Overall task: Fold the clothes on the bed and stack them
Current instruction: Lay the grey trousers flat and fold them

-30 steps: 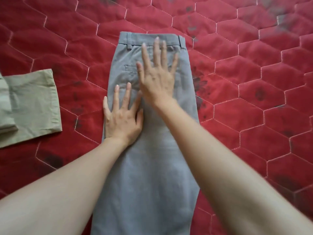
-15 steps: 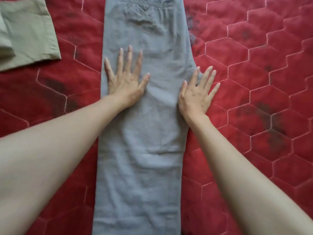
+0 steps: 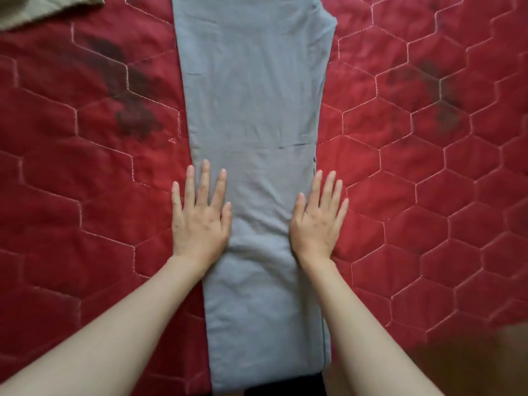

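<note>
Grey trousers (image 3: 251, 110) lie lengthwise down the red quilt (image 3: 428, 195), folded leg on leg, with the left hand (image 3: 200, 221) flat, fingers straight, on their left edge and the right hand (image 3: 317, 221) likewise flat on the right edge, a green garment (image 3: 43, 7) at top left.

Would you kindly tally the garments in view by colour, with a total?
Grey trousers: 1
Olive-green garment, only partly in view at the top left corner: 1
Total: 2
</note>
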